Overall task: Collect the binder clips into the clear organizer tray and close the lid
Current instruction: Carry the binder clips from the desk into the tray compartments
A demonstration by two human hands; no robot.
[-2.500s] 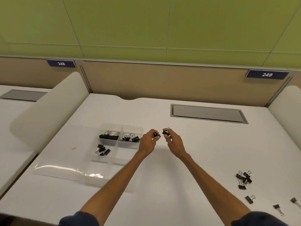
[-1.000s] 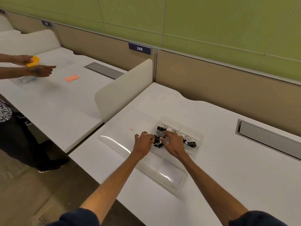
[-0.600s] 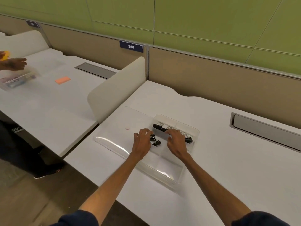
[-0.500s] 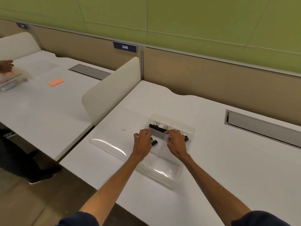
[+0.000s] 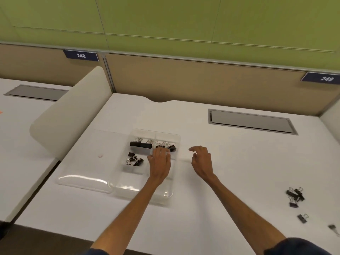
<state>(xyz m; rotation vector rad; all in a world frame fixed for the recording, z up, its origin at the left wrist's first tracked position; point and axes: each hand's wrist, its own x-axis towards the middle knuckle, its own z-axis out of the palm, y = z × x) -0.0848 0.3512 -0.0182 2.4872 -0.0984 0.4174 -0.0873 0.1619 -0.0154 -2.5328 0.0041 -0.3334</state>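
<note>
Two bare hands were seen at a white desk [image 5: 239,162], beside an open clear organizer tray [image 5: 128,188] partly filled with black binder clips.

The tray was placed left of the frame's centre, with its clear lid [image 5: 82,168] laid flat and open on its left side. Clips were seen in three compartments: the upper left one [image 5: 140,145], the upper right one [image 5: 168,146] and the one below the upper left [image 5: 134,160]. The left hand [image 5: 160,164] was held over the tray's right half, fingers stretched and relaxed, with nothing grasped. The right hand [image 5: 201,161] was held just right of the tray, fingers loosely curled, with nothing held. A cluster of loose clips [image 5: 295,196] was left on the desk at the lower right, well apart from the tray, with a single clip [image 5: 302,218] below it and another [image 5: 333,228] at the frame's edge.
</note>
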